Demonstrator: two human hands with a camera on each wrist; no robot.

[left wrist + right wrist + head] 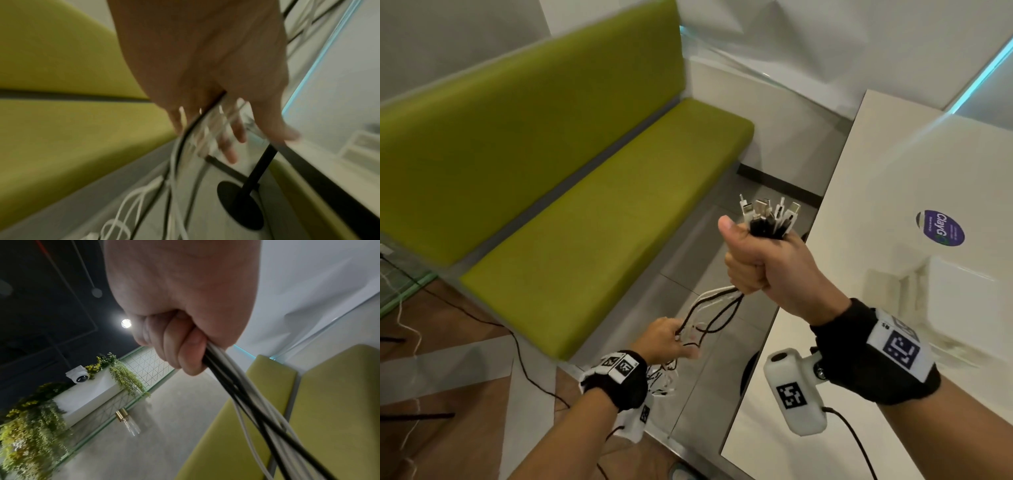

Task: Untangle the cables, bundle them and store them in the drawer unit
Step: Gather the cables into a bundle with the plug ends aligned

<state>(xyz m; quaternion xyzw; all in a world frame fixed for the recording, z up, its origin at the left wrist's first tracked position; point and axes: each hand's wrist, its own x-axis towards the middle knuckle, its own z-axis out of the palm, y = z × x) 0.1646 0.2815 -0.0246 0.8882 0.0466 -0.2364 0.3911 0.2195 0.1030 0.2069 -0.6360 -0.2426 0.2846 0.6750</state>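
My right hand (748, 270) is raised in a fist around a bunch of black and white cables (717, 308). Their connector ends (767, 214) stick up above the thumb. In the right wrist view the curled fingers (185, 352) clamp the strands (246, 395), which trail down to the right. Lower and to the left, my left hand (679, 339) has its fingers spread among the hanging strands. The blurred left wrist view shows straight fingers (228, 138) with a black and several white strands (177, 162) running between them. The loose ends dangle below that hand.
A green padded bench (602, 205) fills the left. A glossy white table (887, 192) with a purple sticker (940, 228) is on the right, and a pale boxy shape (962, 305) shows blurred on it. The table's black pedestal foot (240, 206) stands on the floor. A thin black cord (524, 370) crosses the floor.
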